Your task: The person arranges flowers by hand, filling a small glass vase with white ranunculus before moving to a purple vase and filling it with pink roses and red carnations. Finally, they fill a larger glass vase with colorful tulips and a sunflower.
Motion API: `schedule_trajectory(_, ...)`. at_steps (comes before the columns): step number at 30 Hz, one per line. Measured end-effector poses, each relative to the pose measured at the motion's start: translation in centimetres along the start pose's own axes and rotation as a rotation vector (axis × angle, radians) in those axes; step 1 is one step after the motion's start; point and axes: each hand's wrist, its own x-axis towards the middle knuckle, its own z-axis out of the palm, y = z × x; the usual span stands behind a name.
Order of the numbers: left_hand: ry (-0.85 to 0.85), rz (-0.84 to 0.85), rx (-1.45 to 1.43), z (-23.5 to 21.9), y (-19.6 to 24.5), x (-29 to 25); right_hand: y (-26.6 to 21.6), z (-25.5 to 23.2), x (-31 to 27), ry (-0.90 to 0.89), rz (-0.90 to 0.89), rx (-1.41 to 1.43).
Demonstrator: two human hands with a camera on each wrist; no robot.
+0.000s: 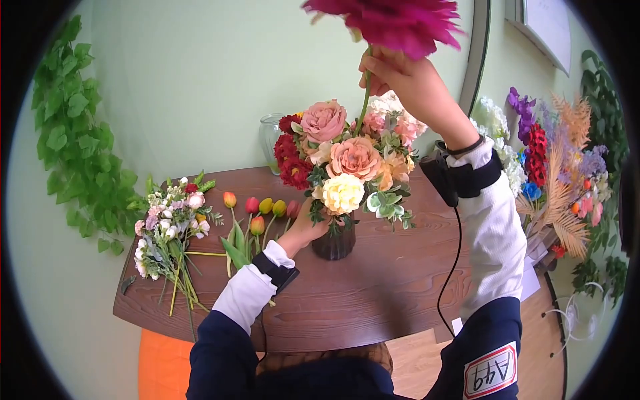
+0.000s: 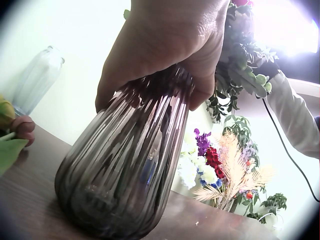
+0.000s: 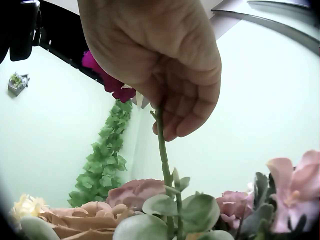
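Note:
My left hand (image 1: 307, 230) grips the neck of a dark ribbed glass vase (image 1: 335, 245), which stands on the table; in the left wrist view the fingers wrap round its top. A full bouquet fills the vase, with a peach rose (image 1: 355, 159), a dusty pink rose (image 1: 323, 121), a cream bloom (image 1: 343, 193) and dark red flowers (image 1: 294, 162). Above it, my right hand (image 1: 413, 83) pinches the green stem (image 3: 164, 155) of a large magenta flower (image 1: 400, 25). That stem runs down in among the blooms; its lower end is hidden by them.
Several tulips (image 1: 257, 225) lie left of the vase on the brown table (image 1: 313, 307). A bunch of small white and pink flowers (image 1: 167, 227) lies farther left. Behind stands a clear glass vase (image 1: 271, 130). More bouquets (image 1: 533, 167) stand at right. A black cable (image 1: 456, 267) hangs from the right wrist.

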Motion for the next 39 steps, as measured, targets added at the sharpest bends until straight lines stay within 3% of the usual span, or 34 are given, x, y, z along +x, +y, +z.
schedule_trajectory(6, 0.078, -0.153, -0.32, 0.4, 0.7, -0.2, 2.0, 1.4, -0.7, -0.082, 0.111, -0.009)
schedule_trajectory(7, 0.082, -0.15, -0.319, 0.4, 0.6, -0.1, 2.0, 1.4, -0.8, -0.107, 0.141, -0.002)
schedule_trajectory(9, 0.063, 0.062, -0.056, 0.4, 0.1, -0.1, 2.4, 2.1, -1.7, -0.133, 0.143, -0.041)
schedule_trajectory(10, 0.063, 0.062, -0.055, 0.3, 0.0, -0.1, 2.7, 2.5, -2.4, -0.156, 0.15, -0.082)
schedule_trajectory(11, 0.047, -0.066, -0.161, 0.3, -0.1, -0.2, 3.6, 2.7, -3.0, -0.157, 0.15, -0.083)
schedule_trajectory(12, 0.031, -0.193, -0.268, 0.2, -0.2, -0.2, 4.1, 3.0, -3.5, -0.088, -0.122, -0.252)
schedule_trajectory(13, 0.032, -0.19, -0.27, 0.2, -0.9, -0.1, 4.6, 3.0, -3.9, -0.018, -0.396, -0.417)
schedule_trajectory(15, 0.054, 0.064, 0.062, 0.0, -1.9, 0.1, 5.1, 2.5, -4.2, -0.109, -0.308, -0.404)
schedule_trajectory(16, 0.056, 0.065, 0.063, -0.2, -1.9, 0.1, 5.2, 2.5, -4.3, -0.131, -0.376, -0.406)
schedule_trajectory(17, -0.047, -0.175, 0.031, -0.4, -1.8, 0.0, 5.4, 2.4, -4.3, -0.153, -0.442, -0.407)
schedule_trajectory(18, -0.151, -0.415, -0.001, -0.6, -1.4, -0.1, 5.7, 2.2, -4.5, -0.197, -0.522, -0.593)
schedule_trajectory(19, -0.152, -0.416, -0.003, -0.8, -1.3, -0.1, 5.9, 2.3, -4.9, -0.198, -0.521, -0.593)
schedule_trajectory(21, -0.181, -0.283, 0.135, -1.0, -1.1, 0.1, 5.9, 2.6, -5.9, -0.219, -0.221, -0.348)
schedule_trajectory(22, -0.18, -0.284, 0.132, -0.7, -0.9, 0.0, 5.8, 2.5, -5.9, -0.221, -0.22, -0.348)
schedule_trajectory(24, 0.083, 0.011, -0.166, 0.3, -0.4, -0.2, 5.8, 2.4, -5.8, -0.344, 0.104, -0.262)
schedule_trajectory(25, 0.084, 0.006, -0.167, 0.2, -0.2, -0.2, 6.0, 2.5, -5.8, -0.346, 0.106, -0.259)
schedule_trajectory(28, 0.033, -0.031, -0.18, 0.0, -0.4, 0.0, 6.3, 2.7, -6.3, -0.319, -0.021, -0.293)
schedule_trajectory(31, 0.052, 0.066, -0.163, 0.0, -0.6, 0.1, 5.6, 1.6, -6.3, -0.231, -0.138, -0.244)
schedule_trajectory(33, 0.002, -0.155, -0.506, 0.0, 0.1, -0.2, 4.2, 0.2, -6.0, -0.232, 0.094, -0.025)
schedule_trajectory(34, 0.01, -0.147, -0.514, 0.0, -0.1, 0.0, 2.7, -0.3, -6.3, -0.121, 0.103, -0.027)
schedule_trajectory(36, 0.055, -0.025, -0.041, 0.2, -0.5, 0.3, 0.9, -0.9, -6.7, 0.108, 0.047, -0.118)
schedule_trajectory(37, 0.064, -0.023, -0.046, 0.3, -0.5, 0.2, 0.4, -1.0, -6.5, 0.228, -0.018, -0.206)
schedule_trajectory(38, 0.101, 0.009, -0.071, 0.4, -0.5, 0.2, -0.5, -1.3, -6.3, 0.221, -0.022, -0.207)
schedule_trajectory(39, 0.137, 0.04, -0.096, 0.6, -0.4, 0.2, -2.1, -1.5, -5.9, 0.216, -0.197, -0.369)
